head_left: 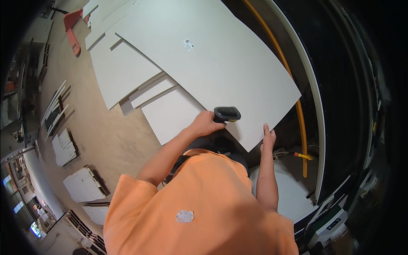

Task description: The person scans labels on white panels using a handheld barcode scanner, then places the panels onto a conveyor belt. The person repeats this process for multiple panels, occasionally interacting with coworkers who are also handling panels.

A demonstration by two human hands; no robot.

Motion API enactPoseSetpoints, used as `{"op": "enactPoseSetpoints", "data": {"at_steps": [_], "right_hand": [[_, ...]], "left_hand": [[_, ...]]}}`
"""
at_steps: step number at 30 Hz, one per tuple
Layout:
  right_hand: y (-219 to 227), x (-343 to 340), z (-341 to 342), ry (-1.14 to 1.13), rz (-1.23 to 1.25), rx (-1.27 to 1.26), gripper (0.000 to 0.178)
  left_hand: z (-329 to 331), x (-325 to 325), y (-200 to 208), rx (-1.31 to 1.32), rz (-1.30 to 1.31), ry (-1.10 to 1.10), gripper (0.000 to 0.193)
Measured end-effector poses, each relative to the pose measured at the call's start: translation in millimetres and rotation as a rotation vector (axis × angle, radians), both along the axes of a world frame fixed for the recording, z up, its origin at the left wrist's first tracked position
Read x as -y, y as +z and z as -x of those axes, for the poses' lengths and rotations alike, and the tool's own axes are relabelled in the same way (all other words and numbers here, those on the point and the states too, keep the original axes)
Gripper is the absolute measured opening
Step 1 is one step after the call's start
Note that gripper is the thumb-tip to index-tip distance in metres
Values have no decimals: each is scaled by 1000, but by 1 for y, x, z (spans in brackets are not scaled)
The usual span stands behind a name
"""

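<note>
My left hand (205, 125) is closed around the grip of a black handheld barcode scanner (227, 113), whose head sits above the near edge of a large white panel (242, 72). Farther up on that panel is a small white printed label (188, 44). At the panel's near right corner, my right hand (267, 139) grips the edge; one digit lies along the top side and the rest of the fingers are partly hidden. More white panels (123, 70) of different sizes lie overlapped beneath and to the left of the large one.
A curved orange-yellow bar (293, 80) runs along the right, beside a large dark machine (340, 85). A red pallet jack (73, 42) stands at the far left. White panel stacks (84, 185) and narrow strips (55, 104) lie on the floor at left.
</note>
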State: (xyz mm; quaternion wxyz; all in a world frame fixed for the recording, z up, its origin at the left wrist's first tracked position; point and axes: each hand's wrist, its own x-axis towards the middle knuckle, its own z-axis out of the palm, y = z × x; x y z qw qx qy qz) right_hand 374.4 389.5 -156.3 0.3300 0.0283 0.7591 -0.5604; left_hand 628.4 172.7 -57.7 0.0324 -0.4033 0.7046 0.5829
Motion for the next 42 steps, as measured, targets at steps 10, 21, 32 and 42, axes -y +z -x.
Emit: {"op": "enactPoseSetpoints", "data": {"at_steps": [10, 21, 32, 42], "right_hand": [[-20, 5, 13, -65, -52, -134, 41], [-5, 0, 5, -100, -13, -43, 38], [-16, -5, 13, -91, -109, -68, 44], [-5, 26, -28, 188, -304, -324, 51]], "left_hand": [[-63, 191, 79, 310, 508, -3, 34], [-63, 226, 83, 263, 484, -36, 33], [-65, 231, 79, 208, 464, -37, 31], [-55, 190, 45, 221, 318, 33, 41]]}}
